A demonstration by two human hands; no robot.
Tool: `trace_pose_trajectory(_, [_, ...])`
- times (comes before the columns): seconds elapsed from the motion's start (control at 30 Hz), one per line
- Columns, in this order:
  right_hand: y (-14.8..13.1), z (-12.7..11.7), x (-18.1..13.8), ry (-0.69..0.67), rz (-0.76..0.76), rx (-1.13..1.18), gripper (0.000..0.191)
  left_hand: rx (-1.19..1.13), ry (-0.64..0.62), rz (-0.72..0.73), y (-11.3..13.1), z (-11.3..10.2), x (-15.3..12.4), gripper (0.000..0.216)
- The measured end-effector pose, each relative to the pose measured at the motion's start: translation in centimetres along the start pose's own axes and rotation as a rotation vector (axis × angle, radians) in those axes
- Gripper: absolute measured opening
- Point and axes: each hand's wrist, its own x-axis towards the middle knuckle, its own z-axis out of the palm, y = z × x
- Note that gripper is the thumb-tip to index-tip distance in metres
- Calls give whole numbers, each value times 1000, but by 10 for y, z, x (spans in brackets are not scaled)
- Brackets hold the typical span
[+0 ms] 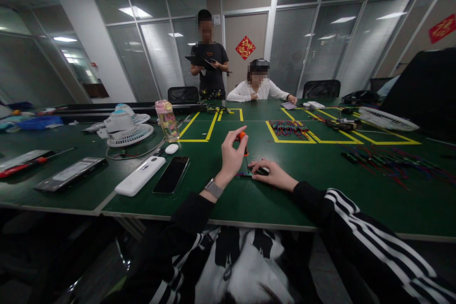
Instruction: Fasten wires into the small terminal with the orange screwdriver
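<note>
My left hand (232, 154) is raised over the green table (320, 190), fingers pinched around the orange handle of a small screwdriver (243, 138) that points down. The tip meets a small dark part with coloured wires (249, 174) lying on the table. My right hand (271, 174) lies flat on the table, its fingers pressing that part down from the right. A grey watch band sits on my left wrist.
A black phone (172, 174) and a white power bank (140, 175) lie left of my hands. Further left are a fan (123, 128) and a pink bottle (167, 120). Wire bundles (290, 128) lie in yellow-taped squares. Two people are at the far side.
</note>
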Motion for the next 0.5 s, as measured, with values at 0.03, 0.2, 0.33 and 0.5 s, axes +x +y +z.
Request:
trace_pose_trajectory(0.03, [0,0,0,1,-1,-2,15,35,16,14,1,0,0,25])
trace_pose_trajectory(0.2, [2,1,0,2,-10,-1,16,10,-22,33,2,-1,1,28])
trace_pose_trajectory(0.33, [3,1,0,7,-14,7,16,-89,-57,-12,-3,1,1,33])
trace_pose_trajectory(0.5, [4,1,0,10,-10,8,15,17,5,2,-1,0,1,24])
